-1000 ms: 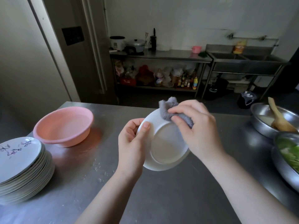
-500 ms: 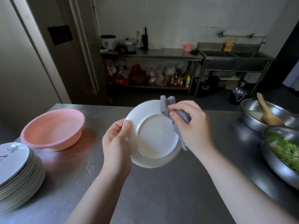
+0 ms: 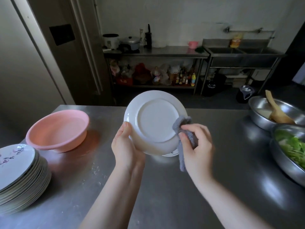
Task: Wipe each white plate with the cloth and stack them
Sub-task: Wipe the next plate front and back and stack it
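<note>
The left hand (image 3: 126, 146) grips the white plate (image 3: 154, 121) by its lower left rim, thumb curled over the edge, holding it tilted above the steel table (image 3: 165, 195) with its underside facing the camera. The right hand (image 3: 196, 146) pinches the grey cloth (image 3: 183, 126) with curled fingers, pressing it against the plate's right rim.

Painted script-like marks on the stacked plates (image 3: 16, 156) cannot be read.
</note>
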Tool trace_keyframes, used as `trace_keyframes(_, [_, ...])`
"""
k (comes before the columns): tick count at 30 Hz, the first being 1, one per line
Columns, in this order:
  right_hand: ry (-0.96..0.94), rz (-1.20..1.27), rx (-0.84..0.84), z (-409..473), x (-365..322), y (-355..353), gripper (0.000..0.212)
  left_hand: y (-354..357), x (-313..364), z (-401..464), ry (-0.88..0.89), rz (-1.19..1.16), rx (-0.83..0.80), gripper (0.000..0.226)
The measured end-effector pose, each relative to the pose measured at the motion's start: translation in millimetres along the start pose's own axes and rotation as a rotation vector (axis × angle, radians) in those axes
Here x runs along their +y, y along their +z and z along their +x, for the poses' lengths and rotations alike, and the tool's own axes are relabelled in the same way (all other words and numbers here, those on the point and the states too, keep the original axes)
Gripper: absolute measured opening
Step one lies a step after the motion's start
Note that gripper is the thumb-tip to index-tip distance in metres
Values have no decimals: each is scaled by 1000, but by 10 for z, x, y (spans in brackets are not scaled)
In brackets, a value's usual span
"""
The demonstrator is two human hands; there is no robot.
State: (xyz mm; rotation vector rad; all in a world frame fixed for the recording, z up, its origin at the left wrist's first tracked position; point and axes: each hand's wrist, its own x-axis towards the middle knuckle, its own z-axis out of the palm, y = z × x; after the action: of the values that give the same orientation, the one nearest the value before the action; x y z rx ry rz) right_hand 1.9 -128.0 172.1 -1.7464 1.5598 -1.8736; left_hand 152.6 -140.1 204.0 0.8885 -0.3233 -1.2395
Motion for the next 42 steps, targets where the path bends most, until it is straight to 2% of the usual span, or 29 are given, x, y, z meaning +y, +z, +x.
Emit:
trace_keyframes(3, [-161, -51, -115, -227, -48, 100, 13, 90, -26, -11, -6, -50, -47, 24])
trace_keyframes(7, [-352, -90, -180, -98, -146, 210, 19, 175, -95, -75, -52, -59, -154, 24])
trace_keyframes(10, [-403, -129, -242, 22, -262, 277, 18, 208, -137, -106, -72, -140, -226, 5])
trace_keyframes(12, [-440, -143, -244, 55, -225, 236, 18, 197, -135, -88, -72, -148, -209, 5])
trace_keyframes(13, [-455, -141, -222, 51, -173, 189, 18, 182, -128, -66, -66, -127, -183, 13])
trace_keyframes(14, [-454, -131, -193, 40, -121, 137, 18, 164, -119, -36, -59, -104, -149, 24])
trace_keyframes(16, [-420, -109, -153, 11, -76, 90, 15, 137, -95, 8, -34, -95, -101, 28])
trace_keyframes(19, [-437, -137, -189, -21, -150, 168, 16, 152, -86, -25, -67, -112, -134, 35])
trace_keyframes(23, [-439, -113, -171, 43, -115, 112, 13, 135, -5, 4, 13, -51, -139, 28])
trace_keyframes(27, [-232, -60, -47, 223, 16, -51, 14, 60, 85, 83, 130, 100, -77, 25])
trace_keyframes(32, [-83, -29, -81, 462, 0, -100, 18, -71, 71, 58, 81, 196, -122, 20])
trace_keyframes(37, [-92, -71, -185, 578, -189, -14, 16, -111, 67, 27, 151, 298, -148, 23])
trace_keyframes(42, [-294, -149, -312, 544, -395, 136, 19, -88, 48, -28, 180, 337, -221, 17])
